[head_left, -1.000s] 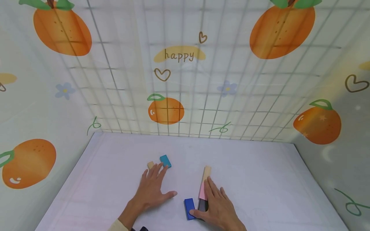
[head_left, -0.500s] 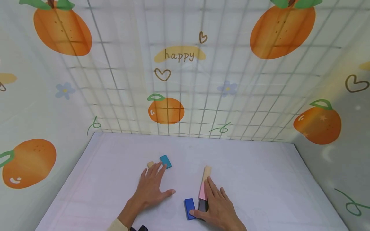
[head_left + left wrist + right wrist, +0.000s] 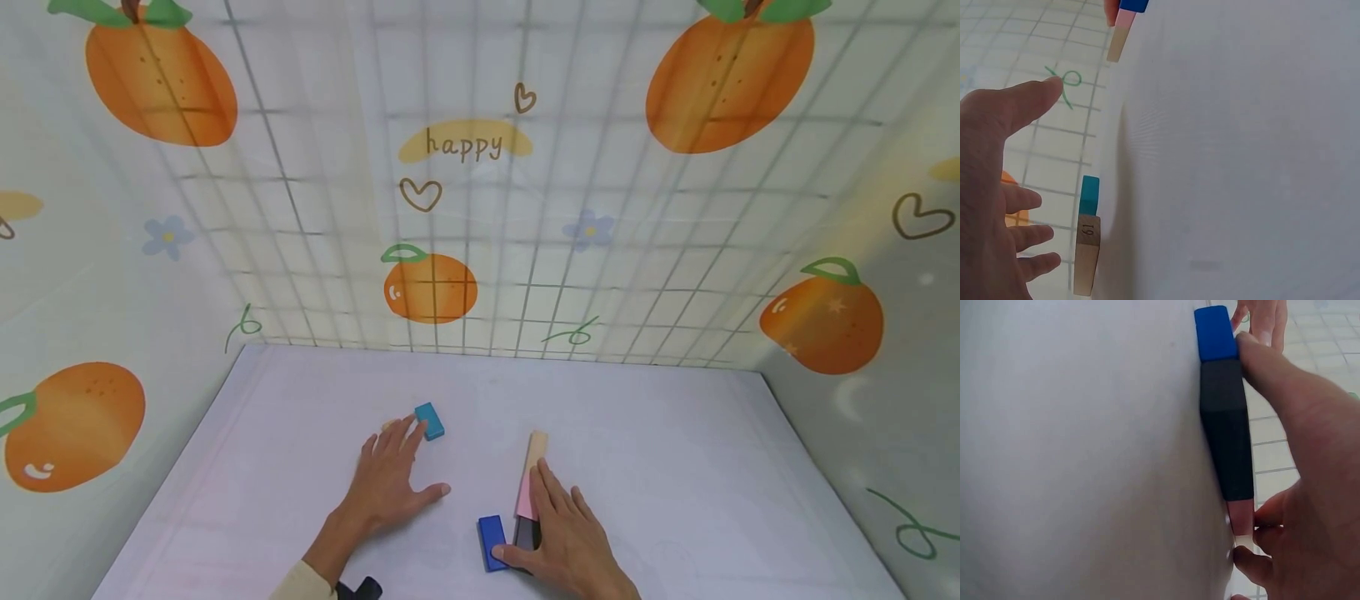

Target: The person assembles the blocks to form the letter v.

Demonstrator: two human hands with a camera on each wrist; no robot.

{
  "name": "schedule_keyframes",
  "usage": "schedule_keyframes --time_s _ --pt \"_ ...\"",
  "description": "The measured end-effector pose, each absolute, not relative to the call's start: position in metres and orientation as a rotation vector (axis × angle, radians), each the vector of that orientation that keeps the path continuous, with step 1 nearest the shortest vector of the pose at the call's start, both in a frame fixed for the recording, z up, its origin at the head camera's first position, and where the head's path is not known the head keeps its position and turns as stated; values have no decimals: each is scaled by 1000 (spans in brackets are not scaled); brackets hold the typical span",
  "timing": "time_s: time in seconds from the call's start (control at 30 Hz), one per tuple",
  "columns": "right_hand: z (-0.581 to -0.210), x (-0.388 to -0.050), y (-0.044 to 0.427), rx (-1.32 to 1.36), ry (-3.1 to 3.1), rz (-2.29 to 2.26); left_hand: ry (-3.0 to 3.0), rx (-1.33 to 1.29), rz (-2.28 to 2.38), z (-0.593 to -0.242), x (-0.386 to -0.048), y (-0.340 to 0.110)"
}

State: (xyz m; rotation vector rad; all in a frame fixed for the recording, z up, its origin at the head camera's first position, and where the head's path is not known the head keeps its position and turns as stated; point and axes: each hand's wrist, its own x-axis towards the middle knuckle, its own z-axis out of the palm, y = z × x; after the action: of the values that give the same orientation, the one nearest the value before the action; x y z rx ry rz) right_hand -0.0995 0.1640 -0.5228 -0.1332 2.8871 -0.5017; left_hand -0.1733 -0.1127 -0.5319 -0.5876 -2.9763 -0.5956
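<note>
My left hand [image 3: 390,483] hovers with spread fingers over a plain wooden block, mostly hidden in the head view, and beside a teal block [image 3: 431,422]. In the left wrist view that wooden block [image 3: 1087,256] bears a printed number, and a gap shows between it and the fingers. My right hand [image 3: 566,537] lies along a row of blocks, its fingers fairly straight. The row has a plain wooden block [image 3: 536,448] at the far end, then a pink block [image 3: 526,497] and a black block [image 3: 527,533]. My right thumb touches a dark blue block [image 3: 491,542] beside the black one.
A white tabletop [image 3: 675,467] lies under the blocks. Behind it and at both sides hangs a pale curtain [image 3: 337,250] printed with oranges. A dark object [image 3: 365,588] shows near the left wrist at the bottom edge.
My left hand has shifted slightly left and forward, covering more of the plain wooden block near the teal one. My right hand and its row of blocks have stayed put.
</note>
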Motion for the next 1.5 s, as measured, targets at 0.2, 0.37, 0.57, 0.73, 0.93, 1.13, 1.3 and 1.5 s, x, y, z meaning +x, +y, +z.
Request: schedule_keyframes --time_s 0.2,0.37,0.57,0.73,0.93,1.13,1.3,1.5 --pt "-523 -100 164 -129 2883 -496 -2991 -566 -589 -532 -179 -113" --pt "-523 -101 164 -128 2886 -479 -2982 -562 -591 -533 -184 -115" --pt "-522 -100 164 -130 2877 -484 -2978 -546 -619 -533 -189 -118" --pt "-521 -100 163 -125 2870 -480 -2982 -532 -651 -532 -193 -119" --pt "-522 -101 164 -111 2859 -471 -2994 -527 -594 -535 -201 -120" --pt "-522 -101 165 -125 2868 -471 -2975 -524 -619 -537 -207 -123" --pt "-522 -100 164 -133 2873 -481 -2947 -539 -648 -538 -211 -125" --pt "-521 -100 164 -135 2876 -479 -2949 -547 -663 -538 -213 -125"
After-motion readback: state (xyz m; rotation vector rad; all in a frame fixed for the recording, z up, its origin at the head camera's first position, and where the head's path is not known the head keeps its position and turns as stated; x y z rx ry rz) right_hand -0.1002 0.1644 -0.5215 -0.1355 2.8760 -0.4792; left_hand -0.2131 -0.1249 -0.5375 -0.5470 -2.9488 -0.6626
